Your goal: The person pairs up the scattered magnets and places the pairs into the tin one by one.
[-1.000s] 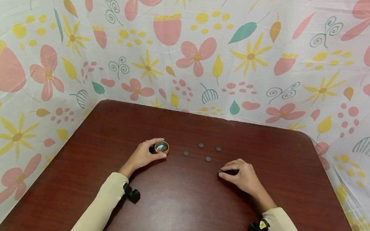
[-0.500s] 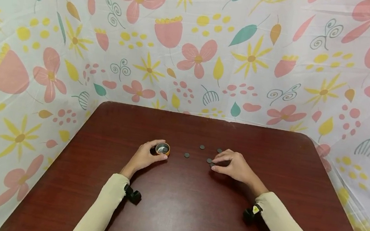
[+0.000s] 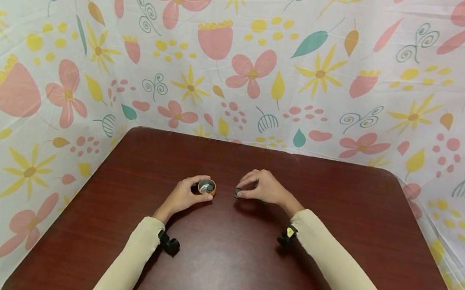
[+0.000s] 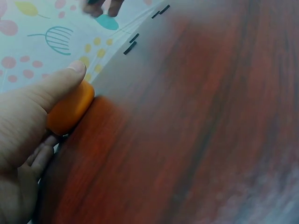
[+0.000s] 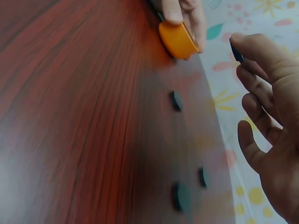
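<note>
Here the left hand [image 3: 183, 196] grips a small orange tin [image 3: 207, 186] standing on the dark red worktop [image 3: 218, 268], thumb and fingers curled round its wall. Just right of the tin, the right hand [image 3: 263, 187] pinches a dark disc [image 5: 235, 50] between fingertips; three more discs [image 5: 176, 100] lie nearby.

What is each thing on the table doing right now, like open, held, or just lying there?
orange cup: upright, open on top, held by the left hand.
dark disc: pinched in the right hand, off the table, near the cup.
three loose discs: lying flat on the table, untouched.
</note>
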The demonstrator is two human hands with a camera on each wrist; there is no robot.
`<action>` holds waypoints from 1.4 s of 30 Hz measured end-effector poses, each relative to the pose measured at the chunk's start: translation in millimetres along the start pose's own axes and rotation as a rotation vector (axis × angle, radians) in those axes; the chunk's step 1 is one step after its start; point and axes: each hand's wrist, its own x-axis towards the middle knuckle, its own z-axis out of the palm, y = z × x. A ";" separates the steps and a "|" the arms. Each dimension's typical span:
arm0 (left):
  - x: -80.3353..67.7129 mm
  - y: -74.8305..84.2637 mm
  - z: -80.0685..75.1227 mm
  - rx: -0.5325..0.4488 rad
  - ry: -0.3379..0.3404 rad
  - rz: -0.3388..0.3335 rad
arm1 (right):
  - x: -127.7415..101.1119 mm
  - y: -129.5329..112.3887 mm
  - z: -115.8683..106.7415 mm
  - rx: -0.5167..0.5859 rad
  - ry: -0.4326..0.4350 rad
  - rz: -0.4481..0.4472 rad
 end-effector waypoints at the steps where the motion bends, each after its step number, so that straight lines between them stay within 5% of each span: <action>1: -0.1 0.1 -0.3 0.000 0.000 -0.001 | 6.2 -0.8 3.3 0.002 -0.006 -0.002; 16: 1.2 -1.0 0.2 0.015 -0.004 -0.002 | 57.6 -3.8 44.4 0.061 -0.016 -0.011; 32: 1.1 -3.4 0.4 0.027 0.026 0.013 | 64.0 -3.5 68.3 0.042 0.022 0.040; 42: 0.9 -1.3 0.6 0.012 0.015 -0.005 | 49.2 1.5 55.5 0.206 0.098 0.053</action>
